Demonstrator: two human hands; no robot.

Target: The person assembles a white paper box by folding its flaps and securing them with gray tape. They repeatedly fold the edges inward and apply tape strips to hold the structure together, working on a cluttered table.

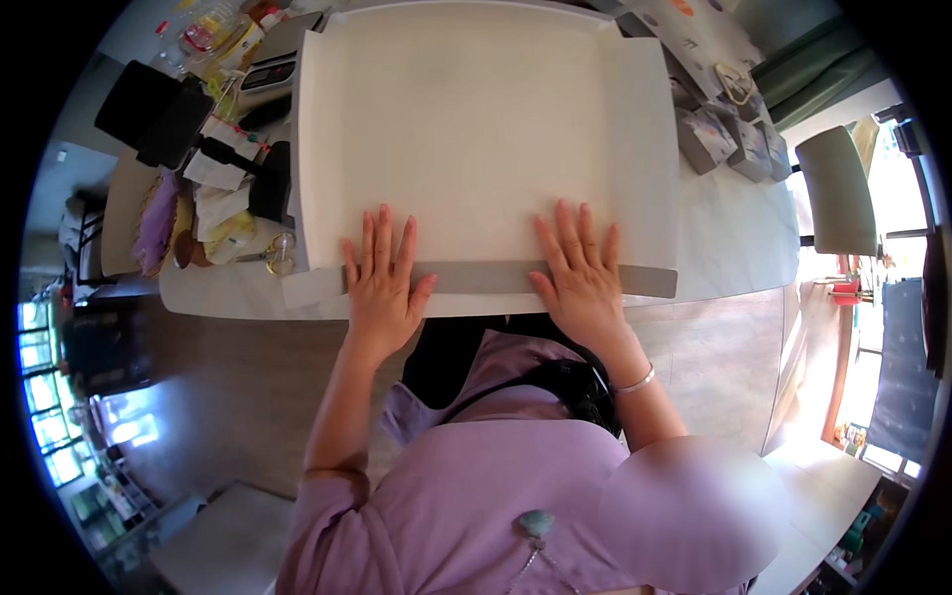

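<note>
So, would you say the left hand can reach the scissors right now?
Probably yes: the left hand lies flat on the white box, with only the box's left edge between hand and scissors.

On the pale, marble-patterned tabletop [734, 243], a pair of scissors with clear, yellowish loop handles [282, 253] lies toward the near left corner. A soft lilac bundle [157, 226] sits at the left edge, with crumpled white papers [218, 159] farther in. Near them stands a black stand with a jointed arm [226, 154]. Clear plastic bottles [203, 30] crowd the far left corner, seemingly with red labelling, though blur hides detail. Small grey cartons [706, 141] cluster toward the far right corner. Beyond the right edge stands a grey-beige chair back [838, 188].
</note>
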